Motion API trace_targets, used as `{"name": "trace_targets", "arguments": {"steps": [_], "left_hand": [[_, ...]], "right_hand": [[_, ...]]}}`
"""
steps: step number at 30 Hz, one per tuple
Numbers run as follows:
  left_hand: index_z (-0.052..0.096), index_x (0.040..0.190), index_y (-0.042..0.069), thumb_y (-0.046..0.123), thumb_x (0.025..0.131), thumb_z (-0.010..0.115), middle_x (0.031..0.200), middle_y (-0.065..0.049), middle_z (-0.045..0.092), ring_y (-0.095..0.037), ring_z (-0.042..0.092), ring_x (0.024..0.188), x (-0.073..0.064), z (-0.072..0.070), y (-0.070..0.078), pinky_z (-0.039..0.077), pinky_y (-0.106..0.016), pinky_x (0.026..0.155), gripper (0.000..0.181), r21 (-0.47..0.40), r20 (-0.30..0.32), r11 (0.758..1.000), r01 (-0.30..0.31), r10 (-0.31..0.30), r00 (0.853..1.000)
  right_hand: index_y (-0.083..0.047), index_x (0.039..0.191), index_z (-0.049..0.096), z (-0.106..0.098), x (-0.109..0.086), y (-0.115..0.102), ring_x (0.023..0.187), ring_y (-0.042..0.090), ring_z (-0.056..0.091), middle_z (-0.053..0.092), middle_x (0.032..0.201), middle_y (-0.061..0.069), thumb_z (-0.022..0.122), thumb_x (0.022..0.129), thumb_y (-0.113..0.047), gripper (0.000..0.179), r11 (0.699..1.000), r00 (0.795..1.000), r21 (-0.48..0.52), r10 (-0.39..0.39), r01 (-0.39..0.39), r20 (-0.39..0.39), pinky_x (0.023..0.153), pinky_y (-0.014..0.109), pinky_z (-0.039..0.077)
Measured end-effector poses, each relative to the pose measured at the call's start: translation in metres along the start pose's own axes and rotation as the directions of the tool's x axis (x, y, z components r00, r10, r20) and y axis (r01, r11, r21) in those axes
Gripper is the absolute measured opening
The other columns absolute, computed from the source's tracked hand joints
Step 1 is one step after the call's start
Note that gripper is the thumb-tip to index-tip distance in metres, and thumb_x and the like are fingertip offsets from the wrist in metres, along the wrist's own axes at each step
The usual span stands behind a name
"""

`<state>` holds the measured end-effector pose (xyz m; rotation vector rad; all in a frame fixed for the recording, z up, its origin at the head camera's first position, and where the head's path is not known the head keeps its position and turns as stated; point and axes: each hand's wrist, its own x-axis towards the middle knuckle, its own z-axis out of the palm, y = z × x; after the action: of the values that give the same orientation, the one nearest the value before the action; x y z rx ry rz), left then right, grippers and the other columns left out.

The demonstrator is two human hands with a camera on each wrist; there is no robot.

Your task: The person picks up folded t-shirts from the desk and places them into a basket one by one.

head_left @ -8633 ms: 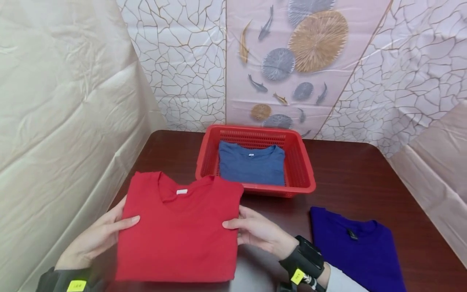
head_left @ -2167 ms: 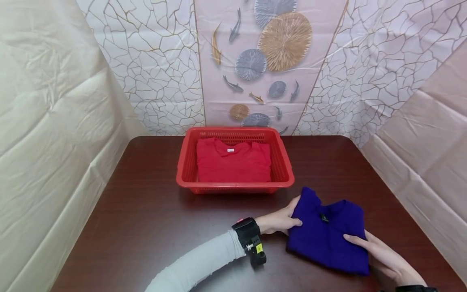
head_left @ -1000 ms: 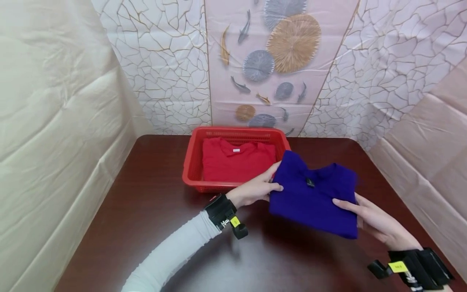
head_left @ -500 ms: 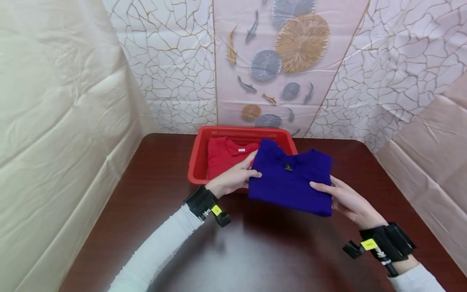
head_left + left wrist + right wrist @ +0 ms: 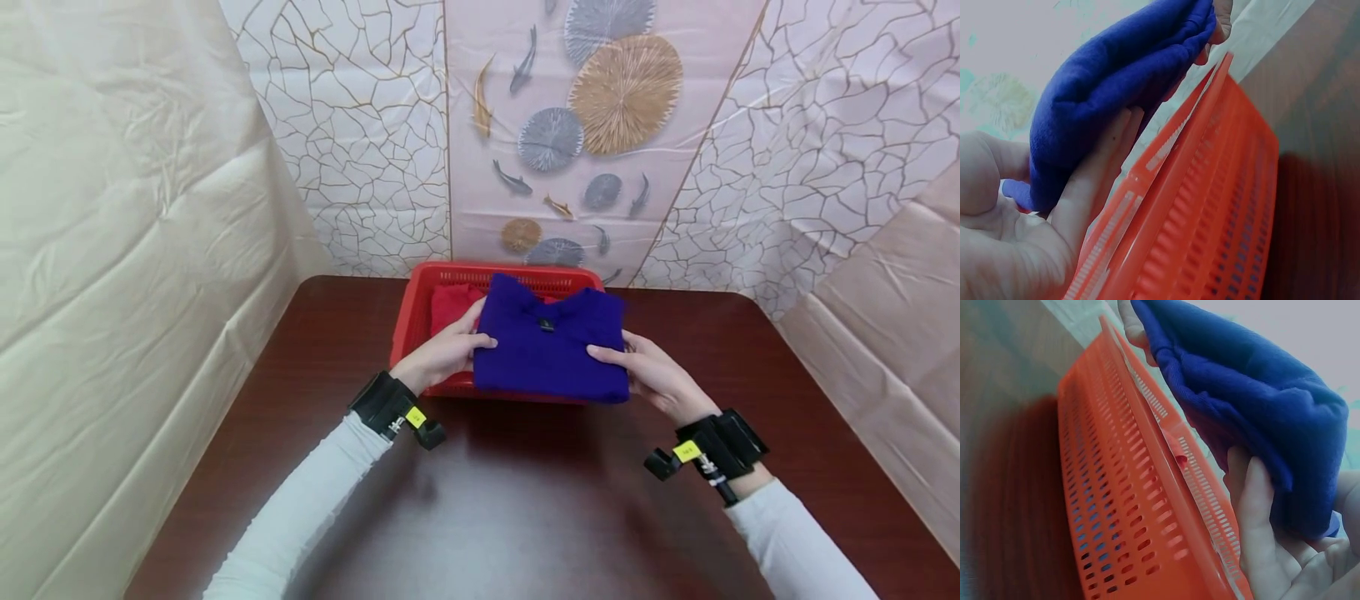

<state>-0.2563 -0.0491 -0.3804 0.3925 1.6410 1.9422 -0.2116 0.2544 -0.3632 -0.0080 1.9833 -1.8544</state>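
Between my two hands is a folded purple-blue T-shirt [image 5: 551,354], its neckline facing away from me and a dark tag at the collar. My left hand [image 5: 447,347] pinches its left edge, thumb on top and fingers underneath. On the opposite edge my right hand [image 5: 660,373] grips it the same way. The shirt hangs over the red plastic basket [image 5: 402,321], just above its rim, and covers much of the opening. A folded red T-shirt [image 5: 452,304] lies inside, mostly hidden. Both wrist views show the shirt's thick folded layers [image 5: 1116,75] above the perforated basket wall [image 5: 1122,481].
The basket stands near the far edge of a dark brown table [image 5: 480,500]. Behind it hangs a patterned backdrop [image 5: 375,150] with fish and round shapes. A cream cloth wall [image 5: 135,250] rises on the left, another [image 5: 885,333] on the right.
The red T-shirt went from my hands into the basket, over the blue-grey one. Both hands then lifted the purple-blue T-shirt from the table's right side and carried it left over the basket.
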Motion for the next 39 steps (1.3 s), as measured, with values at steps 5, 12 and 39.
{"name": "trace_targets", "arguments": {"steps": [5, 12, 39], "left_hand": [[0.019, 0.145, 0.039, 0.002, 0.092, 0.045, 0.142, -0.012, 0.036, -0.03, 0.048, 0.117, 0.004, -0.014, 0.002, 0.04, -0.057, 0.097, 0.07, 0.023, -0.04, 1.0, 0.011, -0.01, 0.999], [0.018, 0.145, 0.037, 0.003, 0.092, 0.046, 0.142, -0.011, 0.035, -0.03, 0.047, 0.117, 0.01, -0.029, 0.004, 0.04, -0.057, 0.097, 0.07, 0.068, -0.115, 0.997, 0.028, -0.02, 0.993], [0.02, 0.149, 0.017, 0.006, 0.091, 0.049, 0.136, -0.019, 0.048, -0.026, 0.055, 0.11, 0.027, -0.054, -0.015, 0.045, -0.05, 0.095, 0.065, 0.303, -0.29, 0.937, 0.174, -0.083, 0.954]], "right_hand": [[-0.011, 0.147, 0.021, 0.005, 0.022, -0.005, 0.1, 0.025, 0.061, 0.068, 0.108, 0.001, 0.066, 0.083, -0.032, 0.081, 0.998, 0.999, -0.061, 0.011, -0.013, -0.041, 0.077, 0.038, 0.056], [-0.011, 0.15, 0.01, 0.009, 0.045, -0.01, 0.098, 0.022, 0.062, 0.045, 0.137, 0.02, 0.066, 0.083, -0.033, 0.09, 0.991, 0.996, -0.132, 0.01, -0.022, -0.089, 0.078, 0.036, 0.055], [-0.014, 0.149, 0.014, 0.023, 0.082, 0.009, 0.111, 0.035, 0.049, 0.039, 0.135, 0.029, 0.06, 0.085, -0.002, 0.08, 0.839, 0.98, -0.543, -0.135, 0.034, -0.146, 0.088, 0.048, 0.05]]}}
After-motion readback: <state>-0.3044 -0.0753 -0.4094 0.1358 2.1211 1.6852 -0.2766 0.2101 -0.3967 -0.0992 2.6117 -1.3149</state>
